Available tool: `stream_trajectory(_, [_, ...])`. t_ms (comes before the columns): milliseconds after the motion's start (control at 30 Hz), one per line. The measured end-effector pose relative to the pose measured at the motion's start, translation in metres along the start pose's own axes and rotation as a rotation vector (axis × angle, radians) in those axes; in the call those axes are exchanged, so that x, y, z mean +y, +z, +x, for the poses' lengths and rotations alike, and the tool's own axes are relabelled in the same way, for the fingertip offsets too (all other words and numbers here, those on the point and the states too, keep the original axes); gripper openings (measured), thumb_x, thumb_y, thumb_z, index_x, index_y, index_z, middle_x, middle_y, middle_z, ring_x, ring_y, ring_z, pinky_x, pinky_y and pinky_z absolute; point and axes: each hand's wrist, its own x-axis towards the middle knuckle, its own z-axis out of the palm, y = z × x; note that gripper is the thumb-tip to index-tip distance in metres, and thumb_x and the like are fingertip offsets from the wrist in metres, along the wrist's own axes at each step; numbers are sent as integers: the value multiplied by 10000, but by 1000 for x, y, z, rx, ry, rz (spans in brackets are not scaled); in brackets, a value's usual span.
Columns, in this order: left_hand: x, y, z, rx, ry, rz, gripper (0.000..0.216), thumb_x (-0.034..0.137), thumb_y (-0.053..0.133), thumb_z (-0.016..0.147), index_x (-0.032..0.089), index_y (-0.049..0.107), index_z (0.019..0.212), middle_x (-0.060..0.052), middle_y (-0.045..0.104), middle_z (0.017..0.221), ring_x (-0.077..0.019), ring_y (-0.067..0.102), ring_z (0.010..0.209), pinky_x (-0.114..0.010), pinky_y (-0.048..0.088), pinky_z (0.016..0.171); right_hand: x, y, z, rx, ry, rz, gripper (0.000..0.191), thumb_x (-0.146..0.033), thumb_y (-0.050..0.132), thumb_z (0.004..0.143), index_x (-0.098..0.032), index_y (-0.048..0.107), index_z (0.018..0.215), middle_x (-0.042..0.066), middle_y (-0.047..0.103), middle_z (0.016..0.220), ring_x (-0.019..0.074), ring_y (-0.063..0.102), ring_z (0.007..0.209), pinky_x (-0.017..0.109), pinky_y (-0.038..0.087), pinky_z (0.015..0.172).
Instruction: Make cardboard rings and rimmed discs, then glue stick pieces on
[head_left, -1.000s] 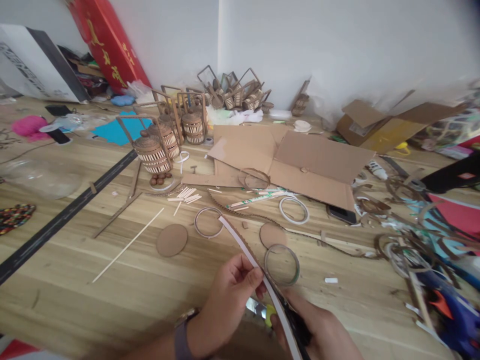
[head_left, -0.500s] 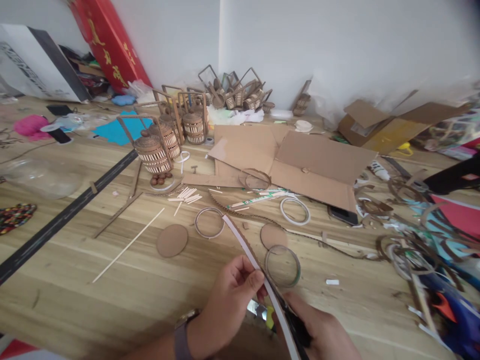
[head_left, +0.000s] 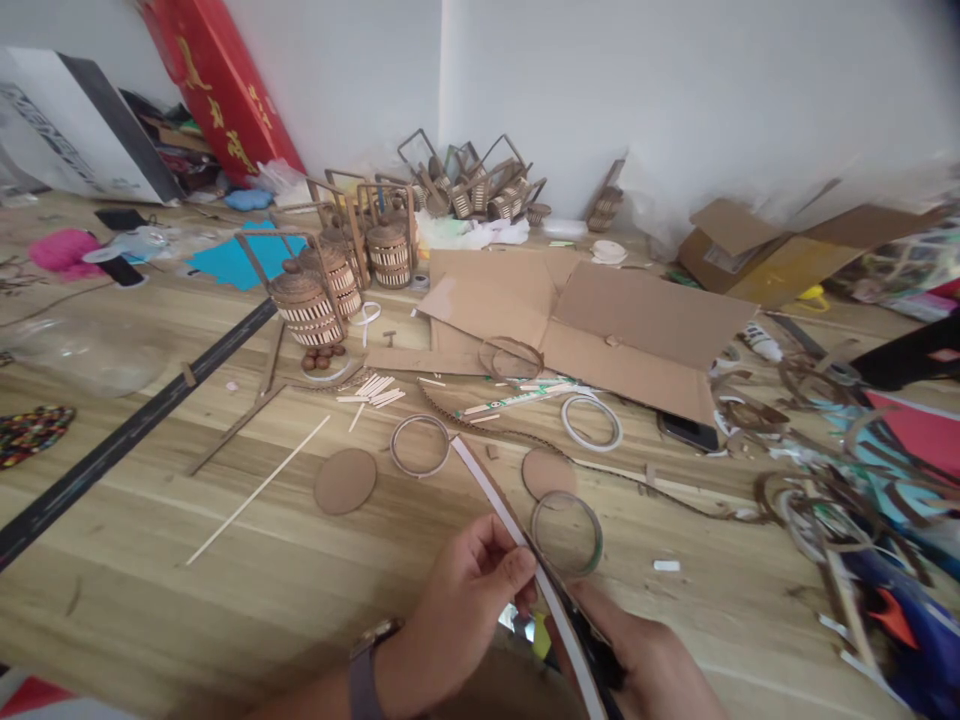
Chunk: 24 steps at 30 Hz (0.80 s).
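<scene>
My left hand (head_left: 469,610) is closed, pinching a long narrow strip (head_left: 491,490), white on its face with a brown edge, between thumb and fingers. The strip slants from its far tip down toward the bottom edge of the view. Closed around black-handled scissors (head_left: 600,655), my right hand (head_left: 649,655) sits at the strip's right side, with the blades lying along it and partly hidden. Beyond the hands lie a ring (head_left: 566,532), a second ring (head_left: 420,445) and two brown cardboard discs, one on the left (head_left: 345,481) and one on the right (head_left: 548,473).
Small lidded baskets (head_left: 307,310) with tall handles stand at the back left. Opened cardboard (head_left: 630,320) covers the middle back, with a phone (head_left: 686,432) at its edge. Short sticks (head_left: 379,388) lie before it. Scraps and a blue tool (head_left: 900,630) crowd the right.
The strip's far tip has shifted slightly right and toward me. Both hands have moved only a little, keeping their holds.
</scene>
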Motion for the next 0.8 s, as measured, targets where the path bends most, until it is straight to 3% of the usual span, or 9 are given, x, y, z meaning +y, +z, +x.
stream_trajectory(233, [2, -2, 0, 102, 94, 80, 470, 584, 708, 753, 144, 543, 765, 16, 555, 646, -94, 510, 589, -211, 410, 586, 6, 7, 0, -17, 20, -7, 239, -212, 512, 760, -259, 648, 951, 3, 717, 766, 171, 672, 674, 194, 482, 627])
stream_trajectory(600, [-1, 0, 0, 0, 22, 20, 520, 620, 732, 698, 139, 535, 733, 10, 554, 612, -99, 504, 553, -214, 403, 549, -2, 9, 1, 68, 29, 1, 212, -275, 504, 799, -257, 664, 938, -3, 691, 676, 144, 624, 530, 192, 438, 515])
stream_trajectory(800, [-2, 0, 0, -4, 15, -1, 511, 604, 738, 704, 139, 528, 731, 8, 556, 612, -95, 502, 546, -209, 401, 539, -3, 5, 2, 34, -10, 20, 218, -255, 531, 773, -240, 685, 928, 0, 693, 684, 145, 622, 571, 186, 463, 565])
